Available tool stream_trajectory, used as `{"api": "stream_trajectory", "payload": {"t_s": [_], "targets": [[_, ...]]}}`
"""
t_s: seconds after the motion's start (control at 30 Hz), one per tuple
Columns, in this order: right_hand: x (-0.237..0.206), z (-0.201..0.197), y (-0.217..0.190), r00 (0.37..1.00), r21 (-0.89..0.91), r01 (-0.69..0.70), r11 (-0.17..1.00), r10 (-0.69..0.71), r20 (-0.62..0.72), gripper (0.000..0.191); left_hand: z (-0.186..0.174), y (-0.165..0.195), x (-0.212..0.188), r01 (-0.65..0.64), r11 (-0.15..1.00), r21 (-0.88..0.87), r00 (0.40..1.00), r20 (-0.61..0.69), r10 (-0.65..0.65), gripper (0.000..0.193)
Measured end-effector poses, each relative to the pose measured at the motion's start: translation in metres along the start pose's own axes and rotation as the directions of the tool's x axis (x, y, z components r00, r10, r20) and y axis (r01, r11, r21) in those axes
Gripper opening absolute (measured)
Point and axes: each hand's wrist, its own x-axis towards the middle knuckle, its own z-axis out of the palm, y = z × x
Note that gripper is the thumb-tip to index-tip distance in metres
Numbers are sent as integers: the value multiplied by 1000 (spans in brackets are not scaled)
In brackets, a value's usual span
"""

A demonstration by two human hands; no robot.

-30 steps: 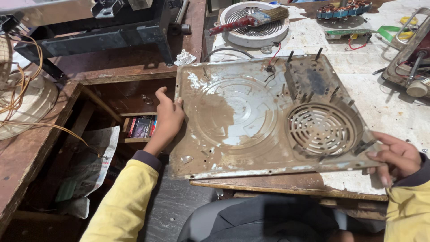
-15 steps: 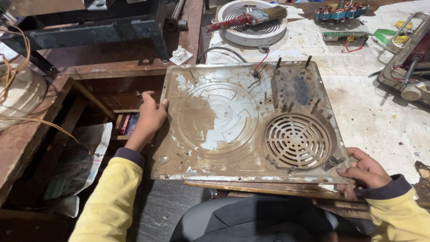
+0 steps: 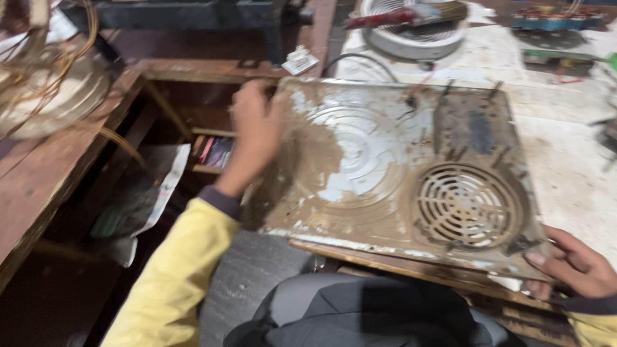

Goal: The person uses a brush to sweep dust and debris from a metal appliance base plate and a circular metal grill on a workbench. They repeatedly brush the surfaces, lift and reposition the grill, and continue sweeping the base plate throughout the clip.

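On the workbench edge lies a grimy, mud-caked metal panel with a round slotted vent grille. Left hand clasps its left rim; right hand pinches the near-right corner.

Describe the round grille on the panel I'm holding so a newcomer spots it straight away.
Start at the large dirty metal panel held by the left hand and right hand. The round fan grille sits near its right front corner. Unlike the solid embossed rings beside it, its rings are cut-through slots.
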Motion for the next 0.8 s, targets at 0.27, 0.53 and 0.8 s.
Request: {"api": "stream_trajectory", "payload": {"t_s": [0.27,0.53,0.8], "targets": [[39,-16,17,996,-56,-18,998,23,84,58,52,235,-120,-513,774,-371,725,296,622,61],[49,-5,1,1000,-4,1,1000,-1,2,52,69,257,-169,-574,809,-125,790,173,588,37],[61,-8,-4,999,22,29,999,-28,-43,49,94,254,-164,-668,744,31,739,147,657,40]]}}
